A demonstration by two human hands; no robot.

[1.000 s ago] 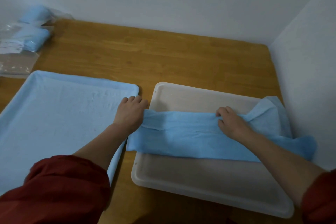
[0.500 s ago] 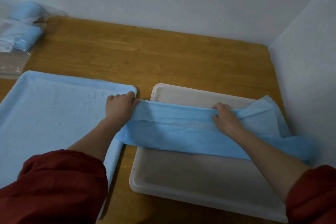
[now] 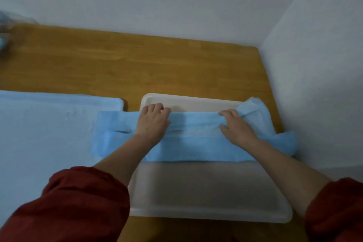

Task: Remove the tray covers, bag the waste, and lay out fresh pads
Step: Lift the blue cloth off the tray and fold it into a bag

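gripping the far edge of a folded blue pad (image 3: 196, 143), both hands are set apart along its length, which suits pulling the top layer away from the body to open it out. the left hand (image 3: 152, 124) has its fingers curled over the fold near the tray's far left corner. the right hand (image 3: 235, 127) pinches a bunched part of the same edge further right, thumb tucked under.

the pad lies as a long strip across the middle of a bare white plastic tray (image 3: 206, 192). its left end overhangs onto a spread blue pad (image 3: 49, 124) just beside the tray, and its right end is crumpled against the wall. the tray's near half is uncovered, so this looks like the laying-out step, with the unfolding not yet done.

both sit on a wooden table (image 3: 137, 61) pushed into a corner. a blurred clear bag (image 3: 5, 25) sits at the far left edge.

no brand, label or writing can be read anywhere.
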